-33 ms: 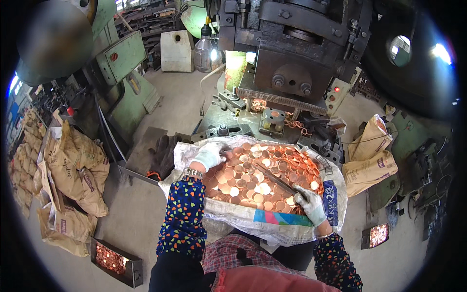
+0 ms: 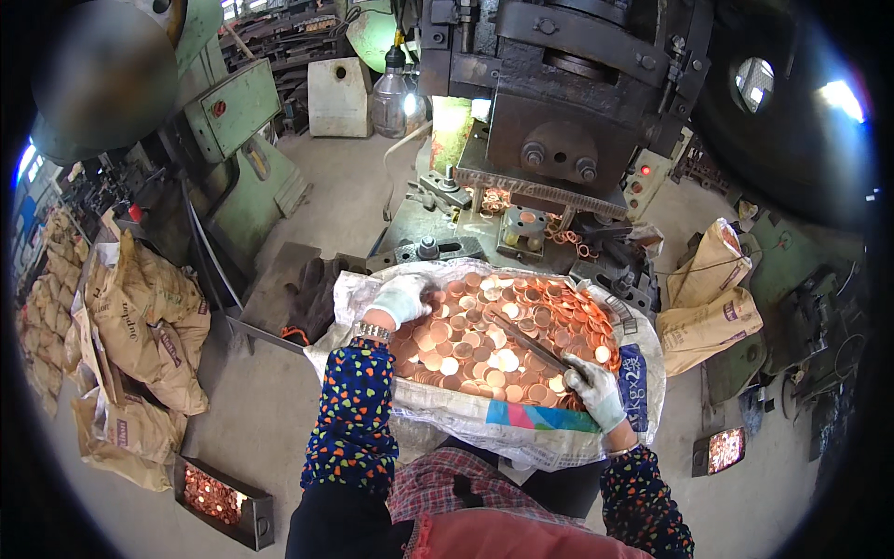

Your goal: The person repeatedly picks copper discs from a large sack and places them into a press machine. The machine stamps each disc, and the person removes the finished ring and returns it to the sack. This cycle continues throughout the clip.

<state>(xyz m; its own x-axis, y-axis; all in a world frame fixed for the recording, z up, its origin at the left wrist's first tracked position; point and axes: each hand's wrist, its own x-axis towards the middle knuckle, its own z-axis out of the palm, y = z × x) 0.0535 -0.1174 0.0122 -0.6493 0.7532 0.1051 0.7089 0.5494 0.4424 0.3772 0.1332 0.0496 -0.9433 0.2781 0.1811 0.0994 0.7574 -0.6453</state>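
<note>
A heap of round copper discs (image 2: 475, 340) lies on a white woven plastic sack (image 2: 540, 438) in front of me. My left hand (image 2: 403, 300), in a white glove, is at the heap's left edge. Its fingers are drawn together against the discs, and whatever they pinch is too small to make out. My right hand (image 2: 596, 389), also gloved, is closed around the near end of a long, thin, dark metal tool, which looks like tongs (image 2: 531, 345). The tool slants up and left across the discs, its far tip over the heap's middle.
Behind the heap stands a dark press (image 2: 549, 130) with a small die block (image 2: 521, 233) and copper rings (image 2: 573, 244) on its bed. Brown paper sacks (image 2: 149, 307) pile up at left, others (image 2: 712, 326) at right. A metal bin (image 2: 256, 522) of copper pieces sits on the floor.
</note>
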